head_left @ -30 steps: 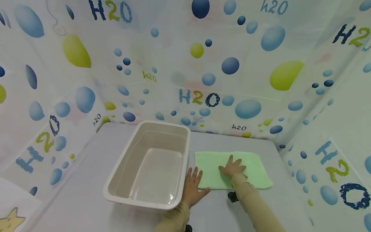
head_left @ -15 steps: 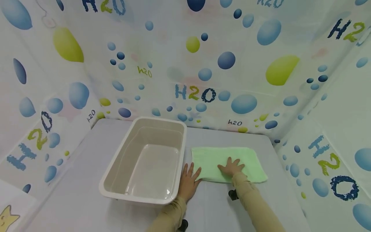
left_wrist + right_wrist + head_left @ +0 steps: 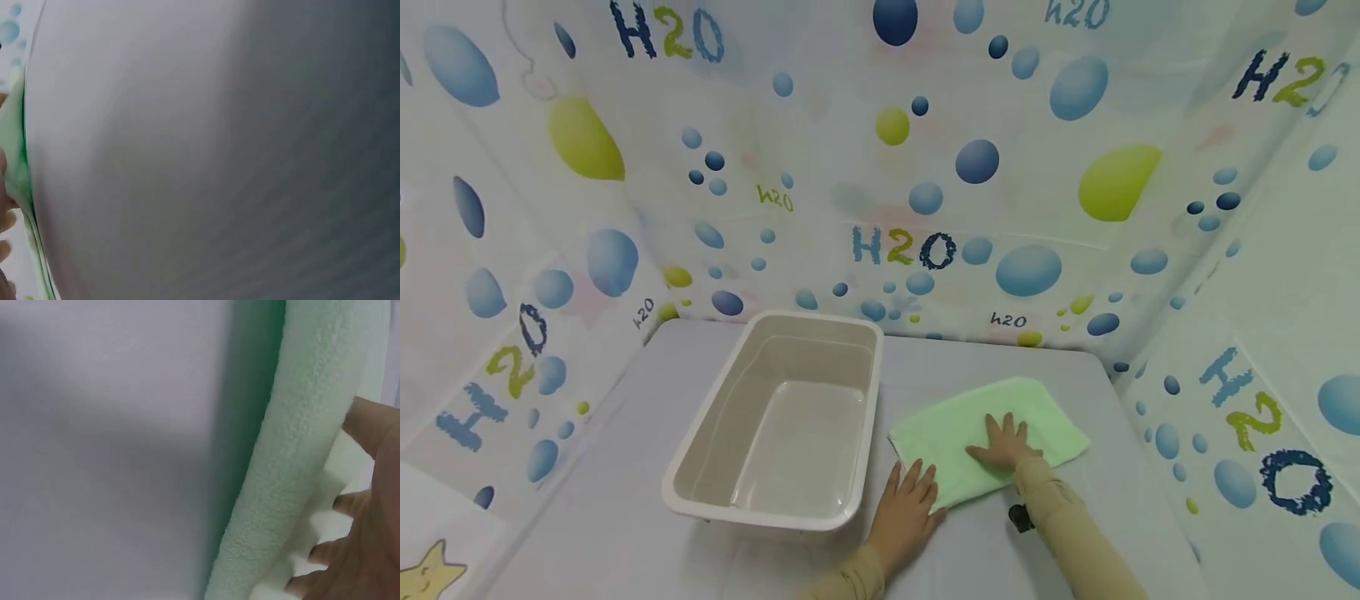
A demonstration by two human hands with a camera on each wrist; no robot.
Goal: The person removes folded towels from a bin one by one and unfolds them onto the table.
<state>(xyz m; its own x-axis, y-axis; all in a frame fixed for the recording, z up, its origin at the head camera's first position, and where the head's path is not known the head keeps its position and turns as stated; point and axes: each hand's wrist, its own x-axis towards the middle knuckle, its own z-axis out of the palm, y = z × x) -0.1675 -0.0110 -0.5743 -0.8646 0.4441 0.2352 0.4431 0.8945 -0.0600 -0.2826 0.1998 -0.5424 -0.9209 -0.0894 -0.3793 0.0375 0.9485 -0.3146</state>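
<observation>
A folded pale green towel (image 3: 951, 433) lies turned at an angle on the white table, to the right of a beige basin. My right hand (image 3: 1006, 443) rests on it with the fingers spread. In the right wrist view the fingertips (image 3: 322, 552) press on the cloth behind its thick, rounded folded edge (image 3: 284, 462). My left hand (image 3: 904, 512) lies at the towel's near left corner, fingers extended and touching the edge. Only a strip of the towel (image 3: 15, 140) and some fingertips (image 3: 5, 250) show at the left border of the left wrist view.
The beige plastic basin (image 3: 805, 450) stands just left of my left hand, with nothing in it. Under everything is a white-covered table (image 3: 595, 517). A curtain (image 3: 820, 208) printed with bubbles and H2O lettering closes off the back and both sides.
The towel has turned anticlockwise, its near left corner coming toward me. My left hand has moved back and right, away from the basin's side; my right hand stays on the towel.
</observation>
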